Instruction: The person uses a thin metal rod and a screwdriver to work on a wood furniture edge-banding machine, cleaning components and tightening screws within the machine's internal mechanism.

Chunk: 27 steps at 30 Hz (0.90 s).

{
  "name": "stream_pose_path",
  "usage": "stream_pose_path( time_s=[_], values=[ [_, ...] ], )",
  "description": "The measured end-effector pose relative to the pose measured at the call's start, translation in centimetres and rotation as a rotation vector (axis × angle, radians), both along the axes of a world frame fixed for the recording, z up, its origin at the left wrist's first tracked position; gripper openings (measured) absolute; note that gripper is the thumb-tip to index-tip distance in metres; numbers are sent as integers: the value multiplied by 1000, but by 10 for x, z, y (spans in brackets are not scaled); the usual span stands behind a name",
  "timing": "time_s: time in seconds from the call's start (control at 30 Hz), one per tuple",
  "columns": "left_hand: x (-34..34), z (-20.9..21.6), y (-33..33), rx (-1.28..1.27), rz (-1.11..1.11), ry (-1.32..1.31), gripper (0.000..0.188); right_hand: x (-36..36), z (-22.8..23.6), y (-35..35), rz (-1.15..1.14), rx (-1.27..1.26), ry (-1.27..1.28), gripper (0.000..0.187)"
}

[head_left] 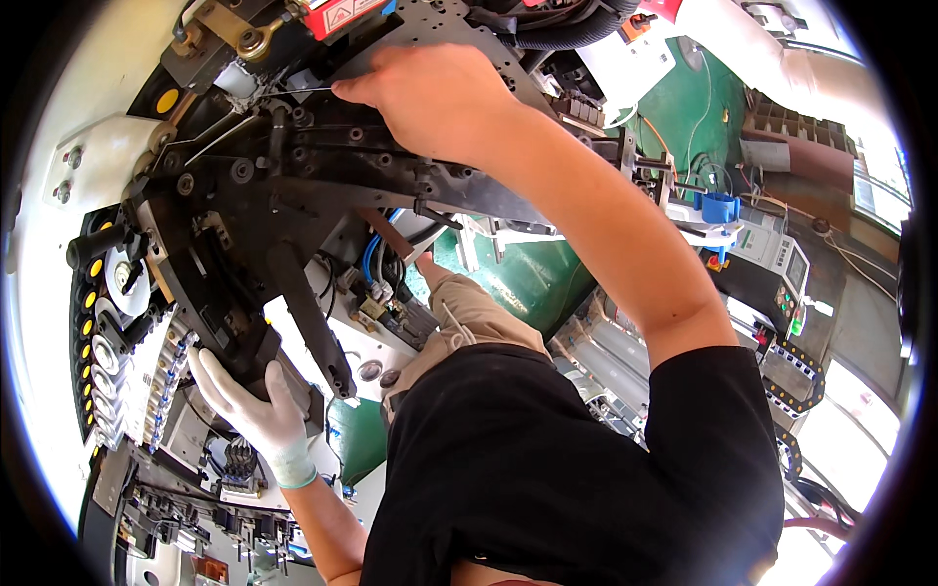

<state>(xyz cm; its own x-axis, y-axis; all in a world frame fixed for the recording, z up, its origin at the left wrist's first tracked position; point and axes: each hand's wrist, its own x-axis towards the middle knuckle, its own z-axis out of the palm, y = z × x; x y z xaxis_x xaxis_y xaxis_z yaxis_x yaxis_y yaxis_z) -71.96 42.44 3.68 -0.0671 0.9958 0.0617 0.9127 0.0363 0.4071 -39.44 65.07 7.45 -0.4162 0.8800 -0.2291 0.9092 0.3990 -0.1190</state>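
My right hand (430,93), bare, reaches over the dark machine frame (342,161) with its fingers closed. It pinches a thin metal rod (305,91), whose far end runs toward a small white plastic fitting (235,81). Lower on the left, my left hand (244,405) wears a white glove. Its thumb and fingers lie around the lower end of a black machine part (256,354). A flat black arm (305,317) slants down just right of that hand. The exact shape of the rod's tip cannot be made out.
A row of yellow-centred round parts (88,327) lines the far left. A red label plate (337,15) sits at the top. On the right stand a control box with buttons (767,269) and a cable chain (806,376). Green floor (532,278) shows below the frame.
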Motion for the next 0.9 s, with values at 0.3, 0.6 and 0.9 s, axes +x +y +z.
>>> stream_pose_path(
  time_s=[0.3, 0.6, 0.9],
  values=[
    [3, 3, 1, -15, 22, -54, 81, 20, -14, -4, -194, -19, -24, 44],
    [1, 2, -1, -12, 33, -40, 83, 18, -8, -20, -193, -17, 266, 35],
    [1, 1, -1, -17, 22, 0, 83, 22, -30, 1, -112, 30, 262, 38]
  ],
)
